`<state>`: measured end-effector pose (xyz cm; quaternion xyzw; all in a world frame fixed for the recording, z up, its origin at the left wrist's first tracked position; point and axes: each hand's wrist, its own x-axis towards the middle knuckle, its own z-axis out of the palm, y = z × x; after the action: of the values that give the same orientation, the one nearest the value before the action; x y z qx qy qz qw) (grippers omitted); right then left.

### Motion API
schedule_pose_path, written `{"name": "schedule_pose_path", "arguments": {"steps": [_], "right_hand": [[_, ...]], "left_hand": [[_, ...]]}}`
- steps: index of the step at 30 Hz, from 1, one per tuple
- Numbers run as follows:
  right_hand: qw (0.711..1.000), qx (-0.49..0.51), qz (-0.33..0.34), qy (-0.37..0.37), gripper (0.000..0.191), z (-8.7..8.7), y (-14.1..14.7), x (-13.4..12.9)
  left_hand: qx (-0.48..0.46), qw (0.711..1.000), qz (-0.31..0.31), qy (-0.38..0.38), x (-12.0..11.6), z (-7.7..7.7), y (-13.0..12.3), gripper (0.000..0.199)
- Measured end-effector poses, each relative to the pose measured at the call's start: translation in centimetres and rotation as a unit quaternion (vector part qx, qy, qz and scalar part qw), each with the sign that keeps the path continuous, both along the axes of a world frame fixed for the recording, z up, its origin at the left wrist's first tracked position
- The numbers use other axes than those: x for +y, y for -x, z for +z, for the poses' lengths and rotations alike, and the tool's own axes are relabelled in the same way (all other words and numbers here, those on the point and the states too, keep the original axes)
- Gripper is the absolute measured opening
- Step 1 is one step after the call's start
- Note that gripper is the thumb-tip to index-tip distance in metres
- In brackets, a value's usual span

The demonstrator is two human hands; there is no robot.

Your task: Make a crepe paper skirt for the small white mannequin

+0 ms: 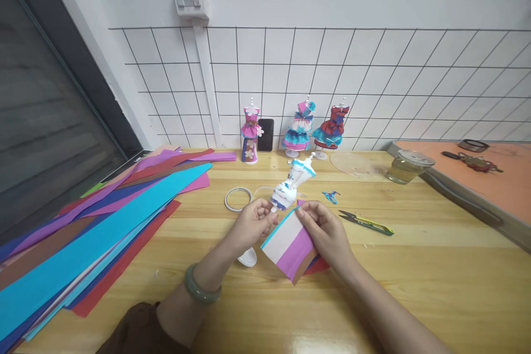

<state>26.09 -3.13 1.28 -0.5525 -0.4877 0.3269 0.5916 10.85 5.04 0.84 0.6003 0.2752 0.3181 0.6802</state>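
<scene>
- My left hand (258, 218) is closed on the lower end of a small white mannequin torso (292, 183) with turquoise trim at the neckline; I hold it tilted above the pale wooden table (423, 287).
- My right hand (326, 224) pinches the upper edge of a flat panel (288, 240) banded in white, purple and brown, with a turquoise border, just below the torso.
- A white oval base (248, 257) lies near my left wrist, and a white tape ring (236, 209) sits beyond that hand.
- Yellow-and-black thread snips (367, 223) lie to the right of my right hand, with a little blue scrap (331, 196) nearby.
- A heap of long coloured strips (108, 213) spreads across the left side.
- Along the tiled wall (274, 74) stand three small dressed mannequins (297, 127), a black phone (266, 134) upright between two of them.
</scene>
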Motion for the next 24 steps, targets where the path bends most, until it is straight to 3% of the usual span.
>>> {"name": "schedule_pose_path", "arguments": {"steps": [4, 9, 19, 24], "right_hand": [[0.996, 0.087, -0.002, 0.004, 0.028, 0.2, -0.2, 0.3], [0.998, 0.069, 0.011, -0.007, 0.025, 0.0, -0.1, 0.1], [1.000, -0.002, 0.013, -0.006, 0.024, -0.6, -0.1, -0.1], [1.000, -0.012, 0.014, -0.013, 0.022, -0.6, -0.1, 0.0]], "left_hand": [[0.013, 0.999, 0.014, -0.051, 0.4, 0.2, 0.1, 0.024], [0.034, 0.997, 0.005, -0.069, 0.3, 0.6, 0.3, 0.023], [0.011, 0.998, -0.066, 0.016, -0.4, 1.3, 0.3, 0.031], [0.007, 0.997, -0.071, 0.032, -0.3, 0.8, 0.2, 0.026]]}}
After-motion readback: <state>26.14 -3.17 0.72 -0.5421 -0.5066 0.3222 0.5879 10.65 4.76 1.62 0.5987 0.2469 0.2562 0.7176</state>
